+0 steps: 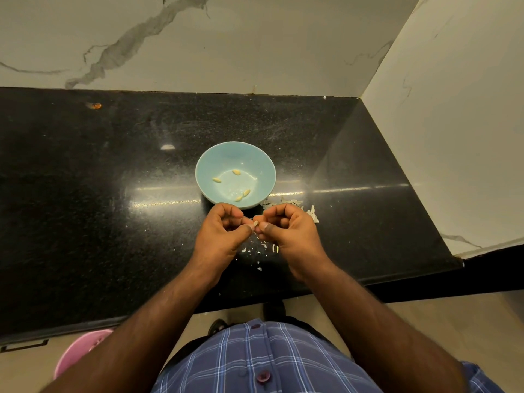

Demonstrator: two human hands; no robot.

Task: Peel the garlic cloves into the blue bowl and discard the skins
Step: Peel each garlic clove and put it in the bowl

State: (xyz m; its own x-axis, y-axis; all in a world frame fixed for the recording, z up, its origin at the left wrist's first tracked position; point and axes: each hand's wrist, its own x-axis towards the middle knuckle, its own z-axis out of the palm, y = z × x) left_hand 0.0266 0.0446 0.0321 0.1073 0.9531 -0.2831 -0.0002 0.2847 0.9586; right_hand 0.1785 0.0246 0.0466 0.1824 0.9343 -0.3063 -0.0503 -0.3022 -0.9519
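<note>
A blue bowl (218,158) stands on the black counter, with several peeled garlic cloves (236,172) lying in it. Just in front of the bowl, my left hand (224,231) and my right hand (286,231) meet fingertip to fingertip and pinch one small garlic clove (255,223) between them. Both hands have their fingers curled. Pale garlic skins (283,202) lie on the counter to the right of the bowl, and smaller flakes (259,248) lie under my hands.
The black granite counter (113,194) ends at a marble wall behind and another on the right (453,123). A pink bin (82,350) stands on the floor at the lower left, below the counter's front edge. A small orange scrap (96,105) lies at the far left.
</note>
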